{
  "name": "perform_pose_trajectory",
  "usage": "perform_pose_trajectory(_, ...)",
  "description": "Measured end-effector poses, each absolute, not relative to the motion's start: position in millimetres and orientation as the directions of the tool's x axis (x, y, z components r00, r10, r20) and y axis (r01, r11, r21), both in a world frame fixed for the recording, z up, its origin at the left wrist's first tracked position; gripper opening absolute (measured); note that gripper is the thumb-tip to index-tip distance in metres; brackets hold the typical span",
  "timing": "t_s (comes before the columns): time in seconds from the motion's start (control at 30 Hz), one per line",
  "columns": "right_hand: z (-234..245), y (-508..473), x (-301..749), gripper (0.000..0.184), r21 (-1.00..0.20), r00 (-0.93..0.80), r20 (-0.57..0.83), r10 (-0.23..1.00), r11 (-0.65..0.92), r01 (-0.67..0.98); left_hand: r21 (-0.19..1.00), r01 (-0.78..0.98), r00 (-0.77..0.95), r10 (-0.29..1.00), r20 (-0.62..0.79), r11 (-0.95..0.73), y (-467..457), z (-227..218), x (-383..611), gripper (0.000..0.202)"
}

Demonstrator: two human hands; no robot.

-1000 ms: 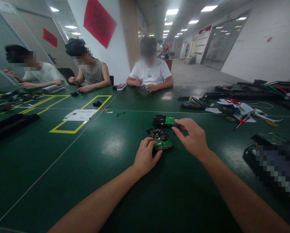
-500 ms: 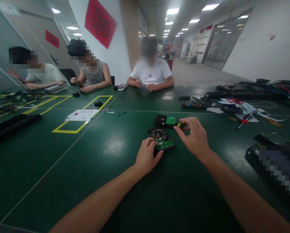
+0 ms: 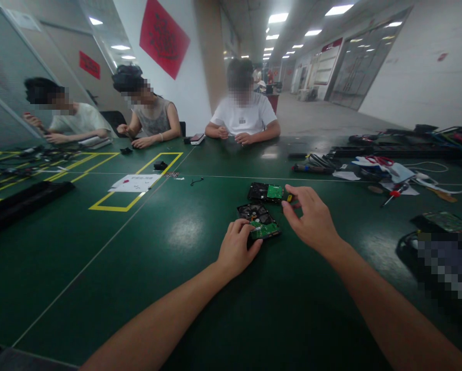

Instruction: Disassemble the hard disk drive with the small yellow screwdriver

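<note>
My left hand (image 3: 237, 246) lies on the near hard drive (image 3: 267, 230), its fingers over the green circuit board and thumb at the near edge. This drive's black face with a round pattern is partly covered by the fingers. Just beyond it another hard drive (image 3: 263, 192), black with a green board section, lies flat on the table. At that drive's right end, my right hand (image 3: 311, 216) pinches a small black-and-yellow piece (image 3: 290, 198) between thumb and index finger. Its kind is too small to make out, and the fingers hide part of it.
Across the green table (image 3: 169, 288) sit several people. A paper sheet (image 3: 134, 183) lies in a yellow taped rectangle. To the right are a red-handled screwdriver (image 3: 393, 195), cables (image 3: 315, 161) and a circuit board (image 3: 449, 222). A long black bar (image 3: 26, 206) lies on the left.
The view has shifted slightly, so everything sits a little further right. My left hand stays on the drive; my right hand keeps its pinch, with the fingers slightly turned.
</note>
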State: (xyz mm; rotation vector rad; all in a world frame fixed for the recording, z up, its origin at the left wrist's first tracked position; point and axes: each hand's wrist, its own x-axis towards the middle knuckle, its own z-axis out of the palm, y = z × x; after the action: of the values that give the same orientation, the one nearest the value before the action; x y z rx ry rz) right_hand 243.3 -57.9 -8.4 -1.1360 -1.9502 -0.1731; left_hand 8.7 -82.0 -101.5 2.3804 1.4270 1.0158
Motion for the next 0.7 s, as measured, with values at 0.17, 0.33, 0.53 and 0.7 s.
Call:
perform_pose_trajectory(0.17, -12.5, -56.5, 242.0, 0.036, -0.326, -0.162, 0.746, 0.645, 0.567, 0.756, 0.478, 0.708, 0.306, 0.836, 0.456, -0.52, -82.0, -101.7, 8.4, 0.033)
perform_pose_trajectory(0.33, -8.4, -57.6, 242.3, 0.034, -0.266, -0.213, 0.76, 0.614, 0.594, 0.759, 0.473, 0.708, 0.304, 0.831, 0.466, -0.524, -81.9, -103.3, 8.3, 0.033)
perform_pose_trajectory(0.53, -4.4, -60.5, 241.8, 0.033, -0.264, -0.212, 0.753, 0.623, 0.581, 0.77, 0.464, 0.714, 0.305, 0.829, 0.468, -0.524, -80.7, -106.3, 8.8, 0.033)
perform_pose_trajectory(0.7, -3.6, -60.4, 241.3, 0.029, -0.281, -0.206, 0.756, 0.621, 0.592, 0.755, 0.457, 0.713, 0.311, 0.824, 0.474, -0.532, -81.2, -104.7, 9.2, 0.033)
